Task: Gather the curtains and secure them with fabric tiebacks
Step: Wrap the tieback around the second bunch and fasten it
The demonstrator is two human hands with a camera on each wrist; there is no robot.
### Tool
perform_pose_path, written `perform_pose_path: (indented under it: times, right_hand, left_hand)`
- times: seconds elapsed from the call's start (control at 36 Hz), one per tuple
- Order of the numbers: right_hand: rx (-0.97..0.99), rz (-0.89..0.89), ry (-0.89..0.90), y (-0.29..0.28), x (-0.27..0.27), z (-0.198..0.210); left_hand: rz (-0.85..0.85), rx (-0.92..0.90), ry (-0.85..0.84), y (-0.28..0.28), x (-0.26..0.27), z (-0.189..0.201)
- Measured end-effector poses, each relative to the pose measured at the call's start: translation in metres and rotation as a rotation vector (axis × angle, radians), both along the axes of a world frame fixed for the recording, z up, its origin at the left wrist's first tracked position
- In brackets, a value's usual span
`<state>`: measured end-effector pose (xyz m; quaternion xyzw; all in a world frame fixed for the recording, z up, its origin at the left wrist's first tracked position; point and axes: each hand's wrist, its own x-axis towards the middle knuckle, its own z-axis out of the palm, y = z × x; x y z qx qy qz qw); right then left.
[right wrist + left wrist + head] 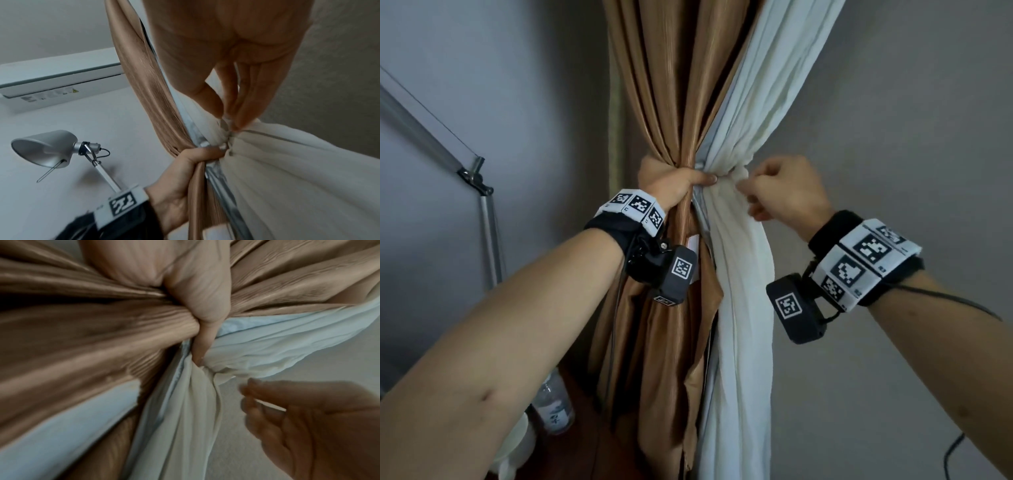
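A brown curtain (pixel 667 85) and a white sheer curtain (pixel 774 85) hang side by side, drawn together at a narrow waist. My left hand (pixel 678 185) grips that waist, thumb pressed across onto the white folds; the brown pleats (pixel 82 321) fan out from under its thumb in the left wrist view. My right hand (pixel 777 192) has curled fingers and pinches a small roll of the white curtain (pixel 287 170) just right of the waist, fingertips (pixel 232 123) meeting on the cloth. I cannot tell whether that roll is a tieback.
A silver desk lamp (pixel 45 147) stands left of the curtains, its arm (pixel 482 192) close to my left forearm. An air conditioner (pixel 59 79) is mounted high on the left wall. A plastic bottle (pixel 553 404) stands low on the left. A bare wall (pixel 893 137) lies to the right.
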<state>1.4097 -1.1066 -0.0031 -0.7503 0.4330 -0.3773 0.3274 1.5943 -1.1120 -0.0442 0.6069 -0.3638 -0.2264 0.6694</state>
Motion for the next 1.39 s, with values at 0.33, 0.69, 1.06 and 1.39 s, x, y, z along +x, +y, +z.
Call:
perform_pose_path:
  times: [0.33, 0.69, 1.06, 1.39]
  right_hand:
    - [-0.069, 0.140, 0.451, 0.007, 0.019, -0.075]
    - [0.103, 0.272, 0.361, -0.002, 0.009, -0.065]
    - [0.121, 0.271, 0.432, 0.004, 0.015, -0.080]
    - [-0.189, 0.222, 0.614, -0.019, -0.014, -0.032]
  left_hand:
    - [0.042, 0.012, -0.048, 0.005, -0.003, 0.003]
    - [0.049, 0.030, -0.051, 0.013, 0.000, 0.003]
    - [0.040, 0.033, -0.040, 0.019, 0.003, 0.006]
    - [0.009, 0.003, -0.047, 0.026, 0.006, 0.007]
